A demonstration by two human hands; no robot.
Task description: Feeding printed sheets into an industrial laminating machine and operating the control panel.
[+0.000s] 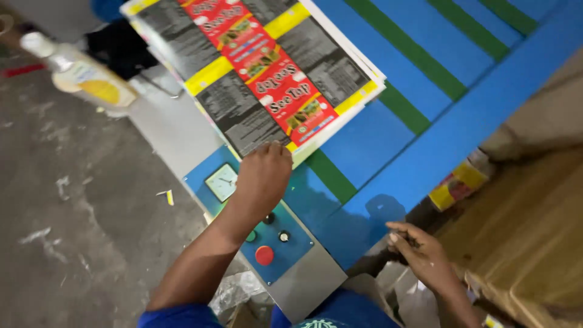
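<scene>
My left hand (262,173) reaches forward and grips the near edge of a stack of printed sheets (267,73), black, red and yellow, lying on a blue machine bed with green belts (401,109). My right hand (422,252) hangs low at the right, fingers curled around a small dark object that I cannot make out, just off the bed's blue edge.
Under my left forearm sits a blue control panel (285,255) with a round gauge (222,182), small knobs and a red button (264,255). A plastic bottle of yellow liquid (82,73) stands at the upper left. Brown cardboard (522,231) lies at the right, grey concrete floor (73,212) at the left.
</scene>
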